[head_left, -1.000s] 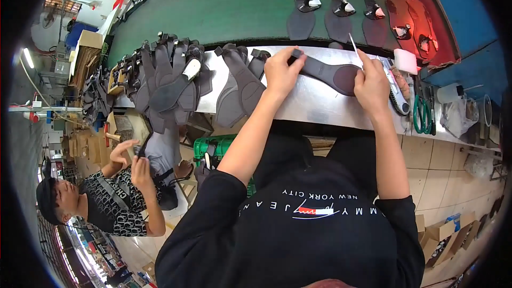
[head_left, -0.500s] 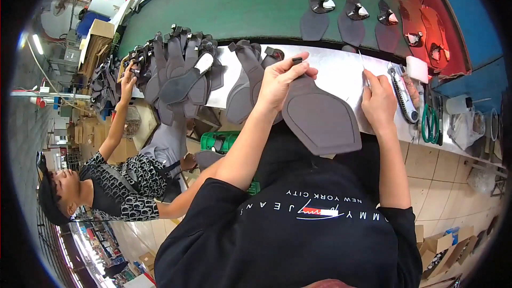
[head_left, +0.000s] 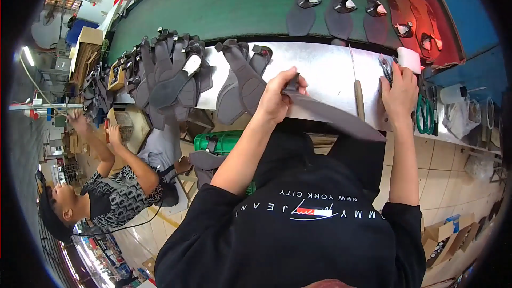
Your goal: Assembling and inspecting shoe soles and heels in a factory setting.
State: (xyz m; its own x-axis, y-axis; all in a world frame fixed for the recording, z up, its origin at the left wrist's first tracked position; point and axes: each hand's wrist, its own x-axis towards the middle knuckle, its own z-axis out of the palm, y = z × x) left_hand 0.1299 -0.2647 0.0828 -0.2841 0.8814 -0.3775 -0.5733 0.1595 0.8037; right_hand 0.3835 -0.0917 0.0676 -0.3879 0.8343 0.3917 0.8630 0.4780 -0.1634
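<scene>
My left hand (head_left: 280,96) pinches a dark grey sandal sole (head_left: 336,114) by its narrow end. The sole is tilted nearly edge-on, its broad end pointing right and slightly blurred. On the metal bench, my right hand (head_left: 399,95) has its fingers curled round a utility knife (head_left: 385,65); most of the knife is hidden beneath the hand. Between my hands lies a thin pointed tool with a wooden handle (head_left: 359,98), touched by neither hand.
Grey sandal pieces (head_left: 176,69) are heaped left on the bench (head_left: 320,61). Several sandals (head_left: 341,13) lie on the green belt (head_left: 224,5) beyond. Green-handled scissors (head_left: 425,114) and a white block (head_left: 409,60) are at right. A co-worker (head_left: 117,181) sits left, beside a green crate (head_left: 213,143).
My right hand has put down the wooden-handled tool and moved right onto the utility knife. The sole has turned from face-up to edge-on. The co-worker's hands have drawn back from the heap.
</scene>
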